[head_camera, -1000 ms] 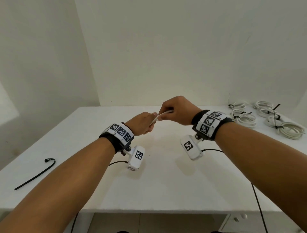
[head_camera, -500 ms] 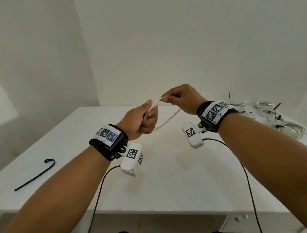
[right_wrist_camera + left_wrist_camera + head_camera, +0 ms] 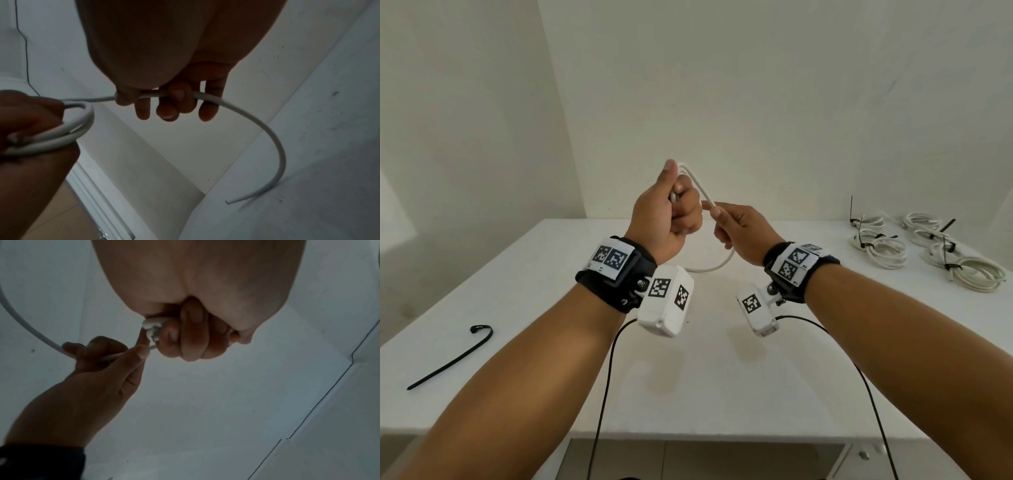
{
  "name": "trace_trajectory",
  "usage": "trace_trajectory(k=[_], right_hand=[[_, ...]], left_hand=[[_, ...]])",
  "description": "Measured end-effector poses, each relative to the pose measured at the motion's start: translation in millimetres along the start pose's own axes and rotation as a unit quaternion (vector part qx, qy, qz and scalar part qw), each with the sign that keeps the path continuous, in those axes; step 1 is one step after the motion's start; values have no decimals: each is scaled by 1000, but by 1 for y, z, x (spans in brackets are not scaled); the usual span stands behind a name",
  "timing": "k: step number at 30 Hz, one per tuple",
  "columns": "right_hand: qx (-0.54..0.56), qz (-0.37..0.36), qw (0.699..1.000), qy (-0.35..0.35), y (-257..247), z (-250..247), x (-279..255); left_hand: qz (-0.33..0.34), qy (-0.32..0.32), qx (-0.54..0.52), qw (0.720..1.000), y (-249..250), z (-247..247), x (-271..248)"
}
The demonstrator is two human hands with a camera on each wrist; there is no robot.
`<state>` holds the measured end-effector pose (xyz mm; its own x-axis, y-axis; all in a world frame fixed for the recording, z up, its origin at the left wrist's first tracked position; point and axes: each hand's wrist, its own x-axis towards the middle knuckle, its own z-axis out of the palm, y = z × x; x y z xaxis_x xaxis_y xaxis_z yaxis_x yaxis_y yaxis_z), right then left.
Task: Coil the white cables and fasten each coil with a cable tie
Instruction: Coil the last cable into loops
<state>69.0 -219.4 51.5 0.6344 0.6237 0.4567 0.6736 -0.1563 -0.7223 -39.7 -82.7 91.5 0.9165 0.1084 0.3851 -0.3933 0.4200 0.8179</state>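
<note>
White table [image 3: 558,274] in a plain white corner, both my hands raised above it. Left hand [image 3: 666,212] is fisted, thumb up, gripping a small bundle of turns of the white cable [image 3: 700,186]; the right wrist view shows those loops [image 3: 68,129] sticking out of the fist. From the fist the cable arcs over to my right hand [image 3: 741,228], which pinches it between thumb and curled fingers [image 3: 174,100]. Past the right hand the rest hangs in a curve back down toward the table. One loose black cable tie [image 3: 448,359] lies near the table's left edge, well apart from the hands. Finished coils [image 3: 928,246] with black ties sit on the far right of the table.
</note>
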Motion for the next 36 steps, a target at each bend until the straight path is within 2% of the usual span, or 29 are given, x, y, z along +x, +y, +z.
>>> trace_trajectory(k=[5,7,8,10,12,14,16,17,19,21,25,28,30,33,36], right_hand=[[-83,18,996,-31,18,15,-14],[-129,17,991,-25,28,17,-25],[-150,17,988,-25,31,17,-30],[-187,17,981,-37,34,18,-36],[-207,21,977,-48,35,18,-36],[-206,51,976,-43,40,15,-31],[-203,102,973,-35,46,6,-27],[-208,123,970,-40,49,0,-25],[-229,136,961,-77,47,-5,-24],[-249,126,952,-127,36,-1,-23],[-257,90,944,-189,13,16,-27],[-263,57,943,-196,-1,21,-29],[-272,31,941,-198,-10,20,-27],[-301,12,930,-208,-16,17,-25],[-314,-10,929,-196,-16,15,-23]], left_hand=[[86,107,-38,990,11,-6,16],[126,172,7,977,21,-18,26],[140,203,64,967,25,-24,29],[142,230,153,951,26,-35,34],[96,249,109,958,20,-40,38],[7,227,3,974,15,-40,39],[-65,155,-55,984,13,-34,31],[-81,123,-77,986,14,-30,26],[-72,88,-130,985,17,-23,20],[-35,87,-182,979,17,-17,23],[59,176,-188,964,13,-24,41],[95,250,-74,961,-3,-38,44],[108,260,104,954,-20,-48,39],[107,184,345,914,-43,-59,26],[63,81,547,831,-53,-64,18]])
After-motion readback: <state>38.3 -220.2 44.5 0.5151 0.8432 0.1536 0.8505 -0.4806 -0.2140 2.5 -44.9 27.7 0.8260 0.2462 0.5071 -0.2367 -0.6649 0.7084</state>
